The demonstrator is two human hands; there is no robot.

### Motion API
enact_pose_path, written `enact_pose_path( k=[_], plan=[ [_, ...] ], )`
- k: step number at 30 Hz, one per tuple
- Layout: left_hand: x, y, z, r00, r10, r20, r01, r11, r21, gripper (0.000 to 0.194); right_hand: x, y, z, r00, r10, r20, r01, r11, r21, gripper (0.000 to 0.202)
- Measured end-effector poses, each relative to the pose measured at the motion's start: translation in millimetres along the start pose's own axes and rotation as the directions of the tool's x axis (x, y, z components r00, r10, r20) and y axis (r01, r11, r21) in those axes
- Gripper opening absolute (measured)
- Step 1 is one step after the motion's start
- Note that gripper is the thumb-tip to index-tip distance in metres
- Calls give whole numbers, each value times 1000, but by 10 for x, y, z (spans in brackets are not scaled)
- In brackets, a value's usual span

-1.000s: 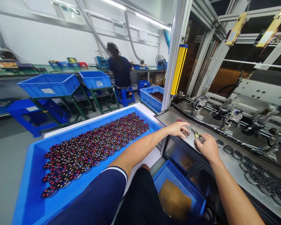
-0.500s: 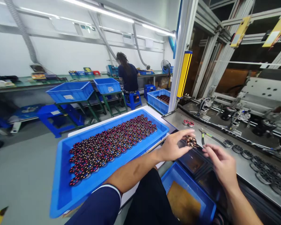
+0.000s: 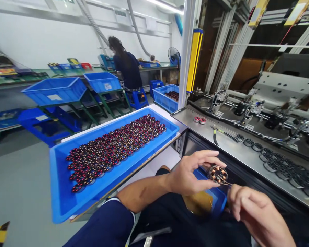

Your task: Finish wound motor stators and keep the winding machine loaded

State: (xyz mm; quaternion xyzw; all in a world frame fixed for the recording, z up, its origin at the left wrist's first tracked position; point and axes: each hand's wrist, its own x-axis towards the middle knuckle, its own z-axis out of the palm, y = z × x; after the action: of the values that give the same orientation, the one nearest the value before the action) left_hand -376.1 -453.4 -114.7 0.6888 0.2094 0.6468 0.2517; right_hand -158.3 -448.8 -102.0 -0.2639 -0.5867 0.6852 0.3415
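Observation:
My left hand (image 3: pixel 186 173) grips a round motor stator (image 3: pixel 218 175) by its rim, between thumb and fingers. Copper windings ring the stator's face, which is turned toward me. Thin copper wire ends (image 3: pixel 226 183) stick out at its lower right. My right hand (image 3: pixel 254 207) is closed in a pinch at the tips of these wires. Both hands are above my lap, in front of the metal bench (image 3: pixel 195 132). On that bench lie cutters (image 3: pixel 215 134) with green and black handles, and two red-topped stators (image 3: pixel 199 120) sit behind them.
To the left stands a long blue tray (image 3: pixel 58 192) packed with stators. Black rings (image 3: pixel 280 168) line the bench on the right, below a machine (image 3: pixel 285 82). A blue bin (image 3: pixel 218 202) is under my hands. Farther back, a person (image 3: pixel 128 70) sits at another bench.
Both hands have come down and away from the bench, nearer my lap. The stator has turned to show its face, and my right hand has moved below and to the right of it.

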Motion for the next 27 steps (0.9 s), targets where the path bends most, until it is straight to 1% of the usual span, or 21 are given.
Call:
enact_pose_path(
  k=[2,3,5,7,9,11,12,13,15,18,20,23,25,27],
  plan=[
    [-21,22,25,999,22,35,-23,999,26,80,-35,-26,-16,1000,-4,-21,4,1000,-7,46],
    [-27,31,38,998,41,49,-43,997,56,79,-42,-43,4,999,16,-34,-16,1000,0,48],
    [-35,44,61,996,65,66,-72,991,112,76,-47,-75,63,995,74,-67,-73,997,23,44],
    [-46,50,79,995,59,81,-69,990,125,76,-54,-78,90,986,107,-129,-100,993,61,36],
    [-64,48,87,996,33,85,-42,993,108,78,-68,-31,58,978,88,-190,-66,991,118,35],
    [-83,40,92,997,2,75,-10,995,104,78,-83,71,3,966,70,-248,-27,984,173,34],
    [-90,33,96,998,-7,64,0,995,105,78,-89,137,-13,960,80,-269,-30,982,184,33],
    [-94,27,101,999,-9,53,3,994,107,76,-94,207,-11,956,102,-276,-52,982,183,30],
    [-93,13,120,999,9,38,-13,993,115,74,-108,340,52,960,143,-240,-108,982,156,27],
    [-80,-6,159,999,37,39,-43,988,145,73,-146,461,232,973,144,-180,-113,978,173,31],
    [-75,-20,177,999,30,40,-36,987,158,73,-181,476,338,970,148,-192,-111,975,190,27],
    [-85,-49,176,999,-2,38,-4,988,155,74,-227,436,420,942,241,-235,-202,963,178,27],
    [-101,-71,165,999,-29,37,23,988,153,75,-226,400,436,929,272,-250,-234,957,174,28],
    [-119,-91,154,998,-55,27,50,986,162,74,-189,375,438,939,221,-264,-178,968,177,28]
  ],
)
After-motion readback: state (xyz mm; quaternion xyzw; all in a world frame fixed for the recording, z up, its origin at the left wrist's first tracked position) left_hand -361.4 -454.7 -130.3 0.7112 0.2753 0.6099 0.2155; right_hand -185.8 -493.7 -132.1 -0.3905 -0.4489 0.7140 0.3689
